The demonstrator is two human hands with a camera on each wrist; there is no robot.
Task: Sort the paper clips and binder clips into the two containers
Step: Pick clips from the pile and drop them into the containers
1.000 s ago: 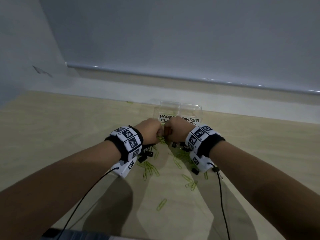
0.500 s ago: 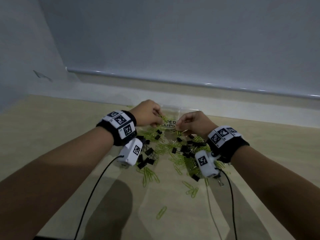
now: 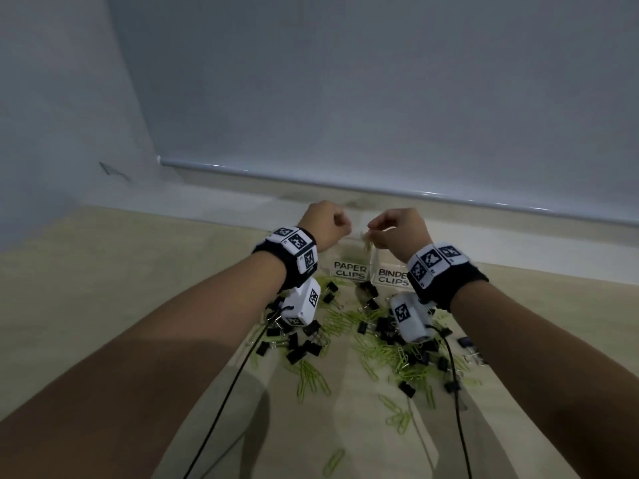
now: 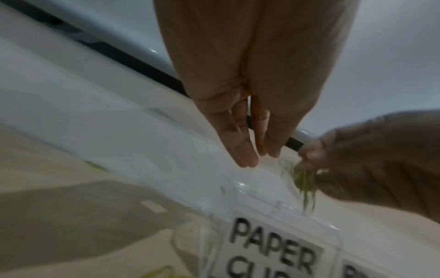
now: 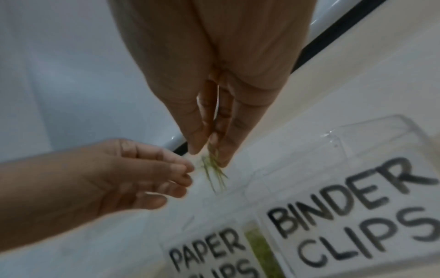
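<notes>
My right hand (image 3: 373, 233) pinches a small bunch of green paper clips (image 3: 366, 243) that dangles over the clear container labelled PAPER CLIPS (image 3: 350, 270). In the right wrist view the thumb and fingertips (image 5: 197, 144) close on the bunch (image 5: 214, 173). My left hand (image 3: 340, 224) hovers just left of it above the same container, with nothing visible in its relaxed fingers (image 4: 245, 156). The BINDER CLIPS container (image 3: 392, 276) stands right beside it. Some green shows inside the PAPER CLIPS container (image 5: 259, 248).
A mixed pile lies on the wooden table in front of the containers: green paper clips (image 3: 390, 350) and black binder clips (image 3: 304, 344). A stray paper clip (image 3: 333, 461) lies nearer to me. A white ledge and wall (image 3: 242, 195) close off the far side.
Both hands rose from the pile to above the containers and moved slightly apart. The right hand came up with a bunch of paper clips.
</notes>
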